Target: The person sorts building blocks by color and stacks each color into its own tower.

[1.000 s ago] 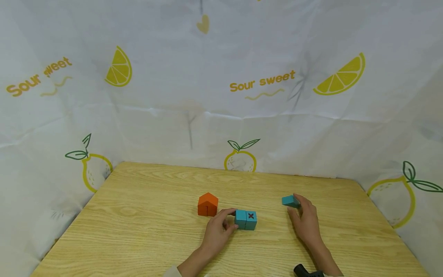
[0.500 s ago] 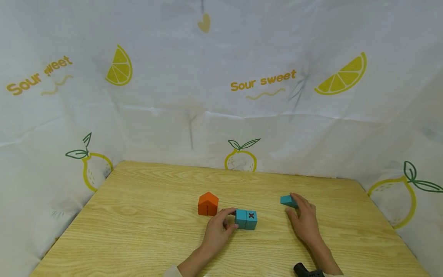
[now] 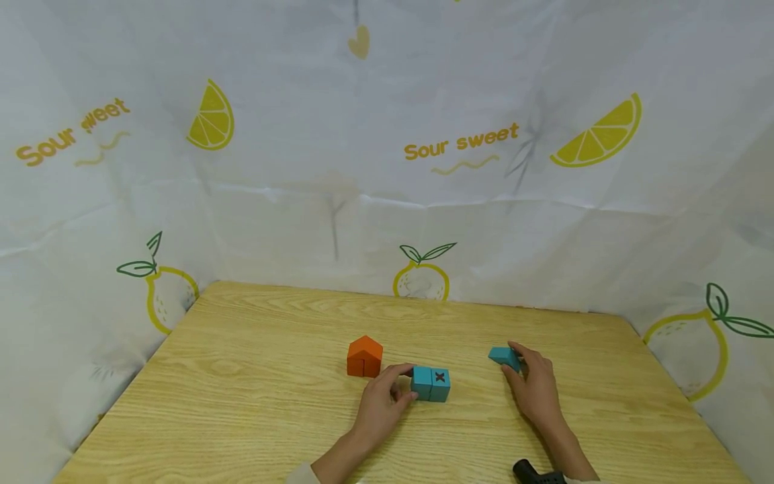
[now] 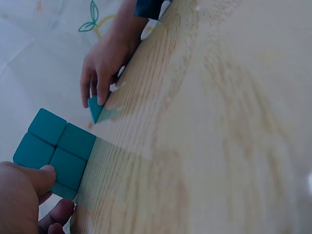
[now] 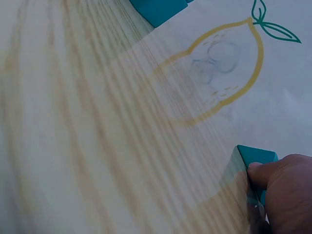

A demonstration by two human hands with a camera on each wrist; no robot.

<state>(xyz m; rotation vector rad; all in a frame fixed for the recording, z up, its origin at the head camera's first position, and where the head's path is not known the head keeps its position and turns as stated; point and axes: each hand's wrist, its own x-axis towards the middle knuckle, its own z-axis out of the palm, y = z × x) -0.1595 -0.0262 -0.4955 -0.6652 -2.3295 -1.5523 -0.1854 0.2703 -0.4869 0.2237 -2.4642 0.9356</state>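
My left hand [image 3: 382, 407] grips a teal block group [image 3: 431, 384] by its left side, thumb at the front and fingers behind. Its right top square bears a dark X. In the left wrist view the group [image 4: 56, 153] shows a face of seamed squares, with the left thumb [image 4: 46, 178] against it. To the right, my right hand [image 3: 535, 390] pinches a small teal wedge block [image 3: 504, 357] between thumb and fingers, apart from the group. That wedge [image 4: 96, 109] looks triangular in the left wrist view. In the right wrist view the hand partly hides it.
An orange house-shaped block piece [image 3: 365, 357] stands just behind my left hand. The wooden table [image 3: 242, 376] meets a white lemon-print sheet [image 3: 338, 228] at its back and sides. A black device [image 3: 535, 472] sits at my right wrist.
My right hand has turned the wedge block, whose tapered end now points left, and shifted it slightly leftward. The left hand and the teal block group stay put.
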